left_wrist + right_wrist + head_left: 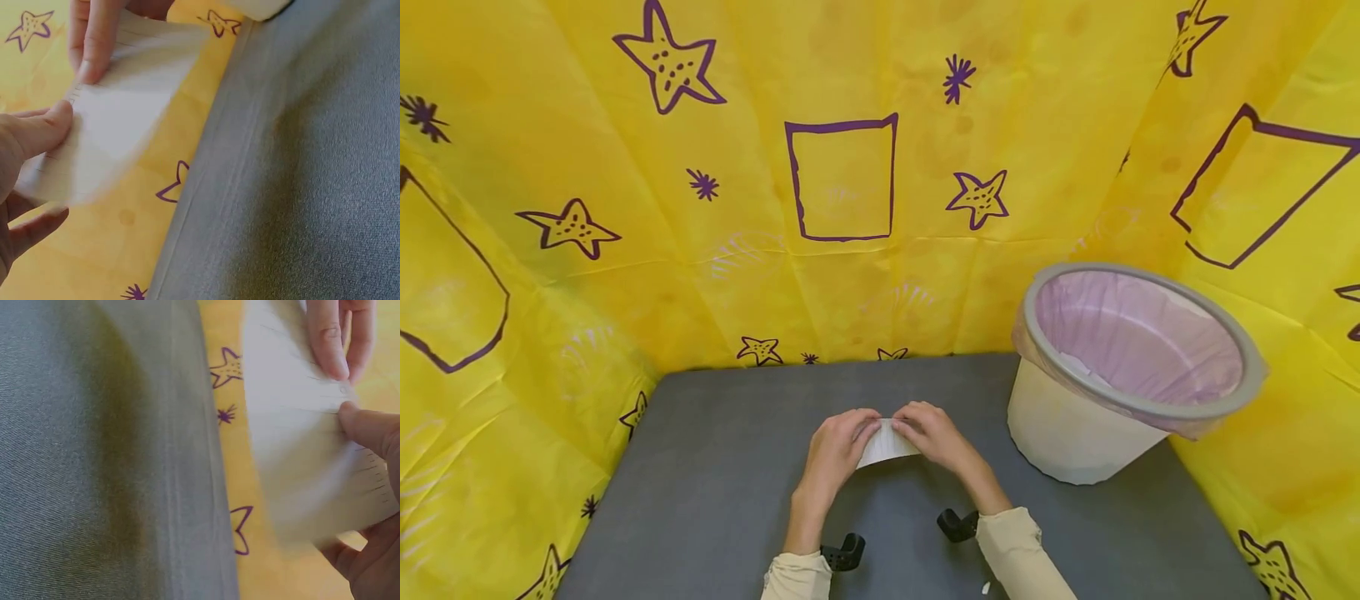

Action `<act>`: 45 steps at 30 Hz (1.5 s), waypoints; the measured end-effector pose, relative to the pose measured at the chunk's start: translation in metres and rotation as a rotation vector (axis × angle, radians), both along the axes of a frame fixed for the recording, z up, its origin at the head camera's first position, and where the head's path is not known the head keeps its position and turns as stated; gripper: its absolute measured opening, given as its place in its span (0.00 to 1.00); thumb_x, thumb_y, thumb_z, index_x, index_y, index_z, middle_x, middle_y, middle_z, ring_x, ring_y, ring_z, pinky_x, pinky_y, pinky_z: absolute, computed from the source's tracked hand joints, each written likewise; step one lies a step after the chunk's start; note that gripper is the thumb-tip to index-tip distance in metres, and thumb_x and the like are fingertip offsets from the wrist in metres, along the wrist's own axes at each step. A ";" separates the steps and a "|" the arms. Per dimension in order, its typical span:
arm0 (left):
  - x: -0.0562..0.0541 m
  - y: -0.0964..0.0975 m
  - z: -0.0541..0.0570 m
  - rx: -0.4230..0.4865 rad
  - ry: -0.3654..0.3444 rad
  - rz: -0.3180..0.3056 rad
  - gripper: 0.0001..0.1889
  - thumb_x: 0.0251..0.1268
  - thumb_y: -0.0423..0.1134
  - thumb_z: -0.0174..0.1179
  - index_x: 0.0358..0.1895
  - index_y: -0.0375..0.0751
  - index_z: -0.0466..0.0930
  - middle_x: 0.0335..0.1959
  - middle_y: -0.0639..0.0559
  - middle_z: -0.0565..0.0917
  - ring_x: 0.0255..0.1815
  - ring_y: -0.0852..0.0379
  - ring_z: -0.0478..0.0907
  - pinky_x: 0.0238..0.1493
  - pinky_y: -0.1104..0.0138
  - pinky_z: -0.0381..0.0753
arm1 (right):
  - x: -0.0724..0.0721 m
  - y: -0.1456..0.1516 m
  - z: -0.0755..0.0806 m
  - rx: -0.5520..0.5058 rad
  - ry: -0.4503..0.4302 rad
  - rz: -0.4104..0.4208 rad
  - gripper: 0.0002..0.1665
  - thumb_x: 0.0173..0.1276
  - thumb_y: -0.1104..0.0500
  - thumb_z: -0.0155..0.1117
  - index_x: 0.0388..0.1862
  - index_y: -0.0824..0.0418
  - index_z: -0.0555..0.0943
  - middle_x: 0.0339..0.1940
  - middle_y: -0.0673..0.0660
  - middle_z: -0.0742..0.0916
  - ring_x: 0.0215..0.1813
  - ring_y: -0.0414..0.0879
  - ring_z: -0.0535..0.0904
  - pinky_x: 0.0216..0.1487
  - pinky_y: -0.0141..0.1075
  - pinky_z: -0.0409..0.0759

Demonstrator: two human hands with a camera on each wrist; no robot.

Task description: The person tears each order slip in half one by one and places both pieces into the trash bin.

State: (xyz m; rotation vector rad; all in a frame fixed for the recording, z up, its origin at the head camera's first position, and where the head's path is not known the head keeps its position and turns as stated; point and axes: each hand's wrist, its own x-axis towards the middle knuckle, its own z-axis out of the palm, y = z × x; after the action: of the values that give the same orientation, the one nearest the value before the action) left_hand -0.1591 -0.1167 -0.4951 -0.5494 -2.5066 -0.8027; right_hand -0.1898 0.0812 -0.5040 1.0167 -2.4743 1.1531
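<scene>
A small white sheet of lined paper (887,444) is held just above the grey table (715,467), near its middle. My left hand (844,442) pinches its left top edge between thumb and fingers. My right hand (927,432) pinches the right top edge the same way. The left wrist view shows the paper (112,119) close up, the left thumb (37,128) pressed on it and fingers of the other hand (94,44) above. In the right wrist view the paper (300,431) hangs blurred between the right thumb (369,425) and the other hand's fingers (328,337).
A white bin (1075,425) with a grey rim and a pale pink liner stands on the table at the right, tilted toward me. Yellow sheeting with purple stars and outlines (842,183) walls in the back and both sides. Black wrist mounts (958,525) sit below the hands.
</scene>
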 end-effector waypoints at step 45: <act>-0.004 0.013 0.009 0.183 0.211 -0.131 0.04 0.55 0.34 0.69 0.35 0.43 0.86 0.30 0.54 0.86 0.32 0.60 0.81 0.36 0.71 0.81 | 0.008 0.005 0.018 -0.201 -0.450 -0.071 0.12 0.74 0.53 0.57 0.42 0.60 0.83 0.41 0.59 0.87 0.36 0.40 0.78 0.34 0.30 0.78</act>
State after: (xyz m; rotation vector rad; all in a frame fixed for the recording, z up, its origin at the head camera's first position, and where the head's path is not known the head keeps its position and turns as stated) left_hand -0.1626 -0.1033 -0.4860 -0.7006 -2.1972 -0.9582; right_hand -0.1821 0.0858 -0.4861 0.6636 -2.6134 1.7226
